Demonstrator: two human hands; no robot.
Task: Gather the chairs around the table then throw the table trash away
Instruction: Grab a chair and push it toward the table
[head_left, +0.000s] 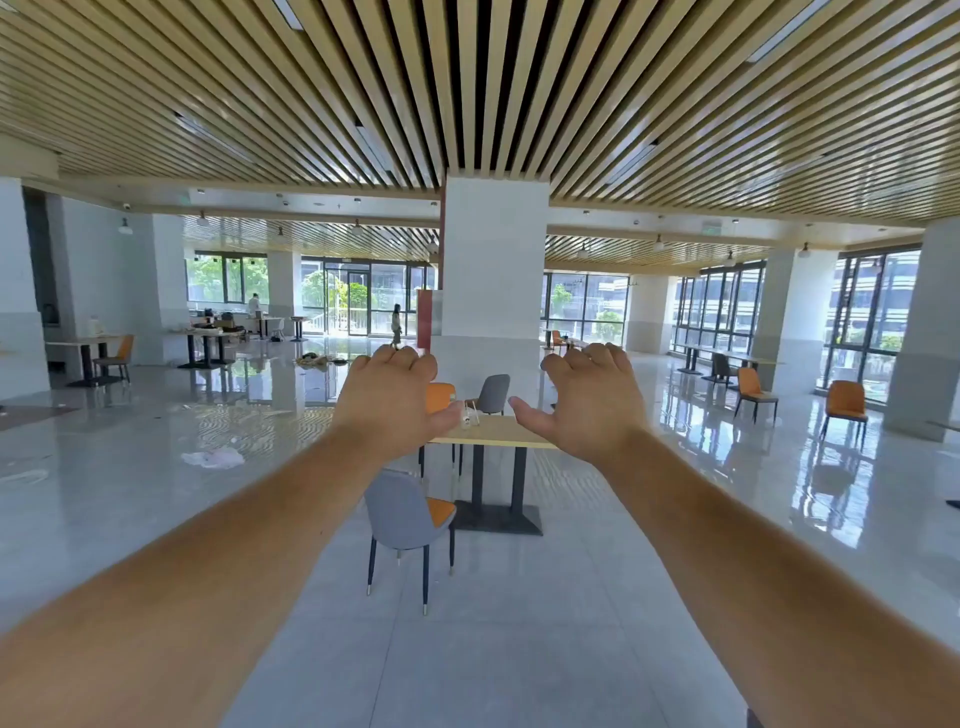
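Observation:
A light wood table (493, 432) on a black pedestal base stands ahead in the middle of the hall. A small pale piece of trash (469, 417) lies on its left end. A grey chair with an orange seat (408, 519) stands at the near left of the table, its back toward me. Behind the table are an orange chair (440, 397) and a grey chair (494, 393). My left hand (392, 400) and my right hand (587, 400) are stretched out in front of me, fingers apart, holding nothing, well short of the table.
A wide white pillar (493, 270) rises behind the table. Two orange chairs (754, 392) (845, 405) stand apart at the right near the windows. White litter (213, 458) lies on the glossy floor at left. Other tables stand at far left, and a person (396, 325) walks in the distance.

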